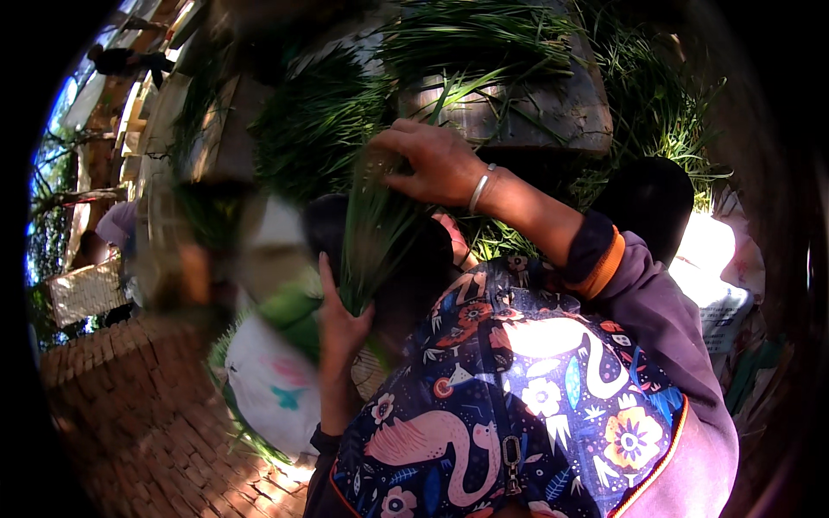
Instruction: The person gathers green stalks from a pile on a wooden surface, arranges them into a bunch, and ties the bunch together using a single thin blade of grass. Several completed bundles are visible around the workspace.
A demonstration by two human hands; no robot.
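Left fingers (328, 283) are clasping slender, blade-like green leaves (370, 250); right fingers (402, 140) are curling by their blurred tops, grip unclear.

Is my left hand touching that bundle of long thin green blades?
Touching. The head view shows the left hand holding the green bundle by its lower end, between thumb and fingers.

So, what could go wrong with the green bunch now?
The green bunch might slip apart, because it fans out above the left hand. It could also catch on the silver bracelet, on the wrist of the right hand by the bunch's top.
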